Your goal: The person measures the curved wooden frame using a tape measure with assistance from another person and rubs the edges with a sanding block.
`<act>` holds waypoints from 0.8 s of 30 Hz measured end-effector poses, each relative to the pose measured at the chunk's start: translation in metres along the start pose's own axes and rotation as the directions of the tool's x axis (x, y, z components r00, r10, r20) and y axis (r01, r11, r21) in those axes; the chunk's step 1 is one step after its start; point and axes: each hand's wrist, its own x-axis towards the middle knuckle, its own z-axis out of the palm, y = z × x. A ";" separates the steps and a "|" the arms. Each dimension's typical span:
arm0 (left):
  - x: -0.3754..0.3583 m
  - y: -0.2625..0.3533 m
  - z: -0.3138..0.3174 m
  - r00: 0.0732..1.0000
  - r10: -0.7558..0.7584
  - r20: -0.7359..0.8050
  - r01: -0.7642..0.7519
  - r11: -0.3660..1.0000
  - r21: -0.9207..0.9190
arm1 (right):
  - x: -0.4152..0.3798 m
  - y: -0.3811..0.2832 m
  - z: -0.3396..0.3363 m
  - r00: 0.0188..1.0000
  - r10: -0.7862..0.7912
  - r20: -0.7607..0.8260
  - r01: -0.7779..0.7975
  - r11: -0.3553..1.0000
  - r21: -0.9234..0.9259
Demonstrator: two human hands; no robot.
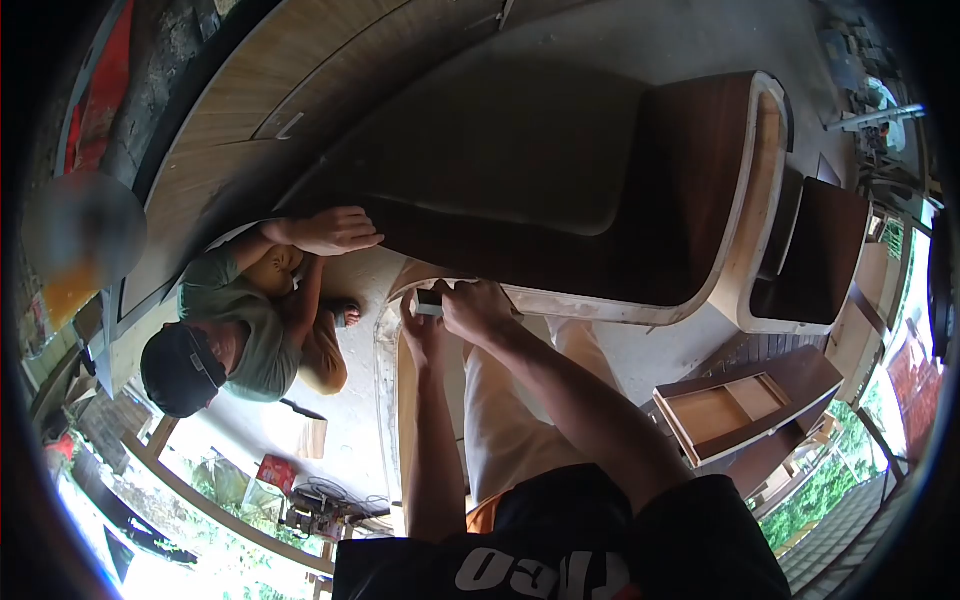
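My left hand (422, 330) is closed on a small block (430, 303), dark on top and pale below, at the pale curved edge of a wooden piece. My right hand (477, 309) is closed too, its fingers pressed on the same block from the right. Just above both hands runs the large dark brown curved panel (560, 262), with a pale unfinished rim (600, 308). The fingertips of both hands hide part of the block.
At the left a co-worker in a black cap (183, 370) crouches, one hand (335, 231) on the dark panel's left end. A wooden frame with compartments (722, 408) lies at the right. A machine (318, 512) and a red box (276, 474) are at the lower left.
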 end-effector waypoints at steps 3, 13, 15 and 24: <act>-0.003 -0.004 -0.025 0.997 -0.066 0.047 0.069 0.996 -0.053 | 0.012 0.000 0.013 0.980 -0.079 -0.181 0.073 0.996 -0.042; -0.015 -0.046 -0.017 0.985 0.173 -0.006 -0.164 0.923 -0.348 | 0.013 -0.004 -0.018 0.989 0.124 0.078 -0.113 0.985 -0.132; -0.021 -0.036 -0.002 0.992 0.124 -0.023 -0.123 0.914 -0.386 | -0.005 -0.025 -0.054 0.966 0.187 0.180 -0.150 0.969 -0.198; -0.036 -0.048 -0.002 0.999 -0.011 0.038 0.027 0.894 -0.448 | -0.017 -0.112 -0.127 0.966 -0.259 0.012 0.259 0.966 -0.001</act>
